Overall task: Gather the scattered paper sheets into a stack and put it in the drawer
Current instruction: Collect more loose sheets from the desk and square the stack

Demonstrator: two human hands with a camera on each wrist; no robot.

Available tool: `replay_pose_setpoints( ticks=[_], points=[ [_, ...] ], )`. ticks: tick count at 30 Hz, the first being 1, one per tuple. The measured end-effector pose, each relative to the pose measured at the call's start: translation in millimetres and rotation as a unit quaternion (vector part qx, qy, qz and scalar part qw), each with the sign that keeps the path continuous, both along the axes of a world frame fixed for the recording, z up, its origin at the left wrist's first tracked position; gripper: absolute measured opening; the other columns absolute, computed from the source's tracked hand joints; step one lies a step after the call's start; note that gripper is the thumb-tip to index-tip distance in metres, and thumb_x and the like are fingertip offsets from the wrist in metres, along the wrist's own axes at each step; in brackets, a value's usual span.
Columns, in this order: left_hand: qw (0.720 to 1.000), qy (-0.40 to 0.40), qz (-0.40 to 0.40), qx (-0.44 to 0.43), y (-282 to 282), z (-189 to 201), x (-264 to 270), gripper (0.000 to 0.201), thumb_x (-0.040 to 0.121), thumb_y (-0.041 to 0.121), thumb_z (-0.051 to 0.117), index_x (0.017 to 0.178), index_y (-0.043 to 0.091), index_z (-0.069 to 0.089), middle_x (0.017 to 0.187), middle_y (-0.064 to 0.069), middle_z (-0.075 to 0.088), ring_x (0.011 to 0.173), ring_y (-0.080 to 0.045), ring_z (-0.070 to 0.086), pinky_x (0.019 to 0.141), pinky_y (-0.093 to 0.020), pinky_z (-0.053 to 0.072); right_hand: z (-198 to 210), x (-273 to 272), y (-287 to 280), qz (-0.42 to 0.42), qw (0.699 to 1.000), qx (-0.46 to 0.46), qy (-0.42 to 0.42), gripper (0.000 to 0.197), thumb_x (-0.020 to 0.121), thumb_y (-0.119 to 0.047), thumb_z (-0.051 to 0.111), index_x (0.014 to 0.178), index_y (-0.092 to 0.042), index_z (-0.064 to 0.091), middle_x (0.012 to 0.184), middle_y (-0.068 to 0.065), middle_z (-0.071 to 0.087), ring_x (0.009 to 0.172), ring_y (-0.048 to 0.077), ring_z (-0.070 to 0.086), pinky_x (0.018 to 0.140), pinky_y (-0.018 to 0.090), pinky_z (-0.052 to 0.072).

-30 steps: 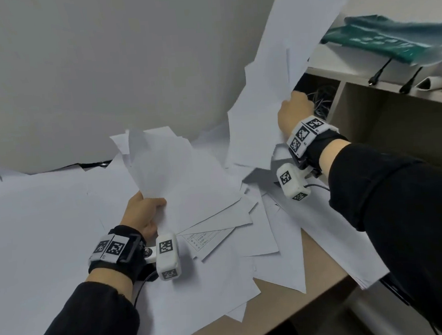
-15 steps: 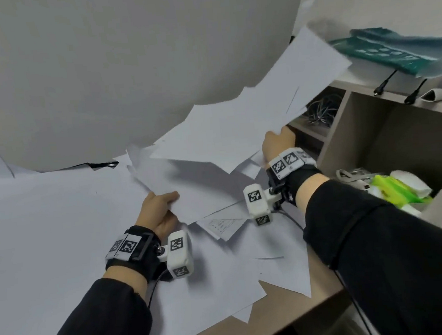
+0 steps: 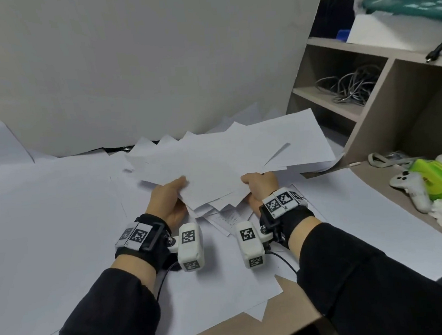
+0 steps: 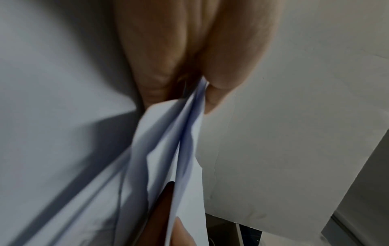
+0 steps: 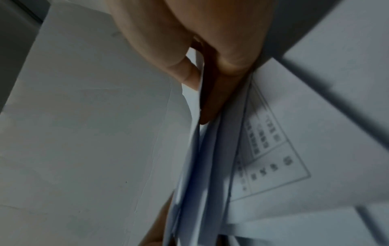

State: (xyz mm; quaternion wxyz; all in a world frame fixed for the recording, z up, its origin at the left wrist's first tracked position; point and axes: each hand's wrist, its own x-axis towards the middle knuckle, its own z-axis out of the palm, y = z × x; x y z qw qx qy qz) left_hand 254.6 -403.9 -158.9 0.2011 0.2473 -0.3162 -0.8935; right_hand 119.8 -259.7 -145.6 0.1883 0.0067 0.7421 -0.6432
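Both hands hold one loose bundle of paper sheets [image 3: 214,165] above the middle of the table [image 3: 256,331], its far corners fanned toward the back wall. The left hand [image 3: 168,202] pinches the bundle's near left edge, thumb on top and fingers [image 4: 155,66] beneath; the right hand [image 3: 259,186] pinches the near right edge the same way. More sheets [image 3: 60,219] lie spread over the tabletop. A printed sheet [image 5: 271,149] lies just under the bundle. At the table's right edge stands a shelf unit [image 3: 375,97] holding coiled cables [image 3: 351,85].
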Motion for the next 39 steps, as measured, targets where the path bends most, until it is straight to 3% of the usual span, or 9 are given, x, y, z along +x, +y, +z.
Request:
replay_pose_setpoints(
  ticks=[5,9,14,20,22,25,29,34,39],
  points=[
    [0.997,-0.057,0.019,-0.041,-6,-3,2,0.019,0.098,-0.011,0.044,0.116,-0.017,0.047,0.11,-0.033,0.066,0.08,-0.039,0.075,0.058,-0.05,0.061,8,-4,20,0.017,0.991,-0.122,-0.058,0.018,0.073,-0.006,0.069,0.089,-0.004,0.06,0.091,0.015,0.062,0.097,0.036,0.068,0.083,0.054,0.057],
    [0.995,-0.079,0.031,-0.048,-6,0,4,0.012,0.096,-0.014,0.044,0.106,-0.01,0.049,0.104,-0.031,0.066,0.086,-0.041,0.072,0.065,-0.052,0.059,22,-42,65,-0.08,0.985,-0.14,-0.057,0.025,0.089,-0.021,0.059,0.107,-0.007,0.05,0.108,0.013,0.06,0.095,0.03,0.065,0.077,0.042,0.061],
    [0.991,-0.11,0.034,-0.063,-10,-1,4,0.013,0.094,-0.012,0.046,0.103,-0.003,0.051,0.1,-0.024,0.066,0.08,-0.036,0.069,0.049,-0.046,0.058,25,-74,113,-0.098,0.989,-0.08,-0.073,0.043,0.07,-0.017,0.066,0.112,-0.006,0.06,0.115,0.017,0.069,0.095,0.035,0.069,0.081,0.051,0.058],
    [0.991,-0.112,0.029,-0.066,-16,0,6,0.01,0.095,-0.01,0.047,0.102,-0.003,0.051,0.098,-0.023,0.064,0.077,-0.035,0.067,0.047,-0.041,0.058,23,-69,103,-0.018,0.998,0.027,-0.051,0.037,0.094,0.002,0.051,0.131,-0.003,0.048,0.105,0.015,0.055,0.072,0.018,0.059,0.049,0.021,0.053],
    [0.993,-0.103,0.027,-0.049,-18,-2,6,0.012,0.095,-0.008,0.048,0.105,-0.001,0.051,0.102,-0.023,0.065,0.08,-0.036,0.068,0.049,-0.044,0.058,19,-67,96,-0.02,0.998,0.001,-0.054,0.043,0.093,0.006,0.05,0.136,0.006,0.044,0.104,0.017,0.059,0.073,0.02,0.062,0.055,0.022,0.054],
    [0.996,-0.078,0.007,-0.03,-19,-2,6,0.006,0.094,-0.002,0.051,0.094,0.004,0.051,0.096,-0.02,0.068,0.078,-0.036,0.071,0.054,-0.049,0.058,12,-61,80,0.0,0.997,-0.045,-0.058,0.048,0.092,0.009,0.05,0.138,0.01,0.039,0.134,0.024,0.052,0.084,0.024,0.063,0.065,0.028,0.058],
    [0.998,-0.054,-0.009,-0.007,-18,-4,7,0.007,0.095,0.001,0.05,0.1,0.003,0.054,0.099,-0.02,0.071,0.086,-0.038,0.072,0.062,-0.055,0.06,10,-35,52,0.056,0.982,-0.135,-0.116,0.032,0.086,0.018,0.047,0.114,0.01,0.059,0.118,0.024,0.066,0.101,0.04,0.065,0.068,0.047,0.06],
    [0.997,-0.077,0.007,-0.009,-19,-6,6,0.023,0.096,-0.004,0.047,0.118,-0.002,0.05,0.128,-0.03,0.063,0.108,-0.045,0.067,0.069,-0.063,0.059,19,-32,39,0.076,0.983,-0.102,-0.134,0.023,0.075,0.009,0.037,0.086,0.001,0.055,0.086,0.021,0.064,0.075,0.037,0.065,0.064,0.05,0.059],
    [0.997,-0.071,-0.017,-0.008,-20,-7,6,0.019,0.098,-0.002,0.044,0.116,-0.003,0.052,0.124,-0.028,0.065,0.108,-0.045,0.067,0.087,-0.065,0.052,31,-58,42,0.046,0.986,-0.085,-0.137,0.029,0.082,-0.014,0.058,0.109,-0.006,0.056,0.093,0.018,0.067,0.062,0.031,0.07,0.056,0.04,0.057]
  ],
)
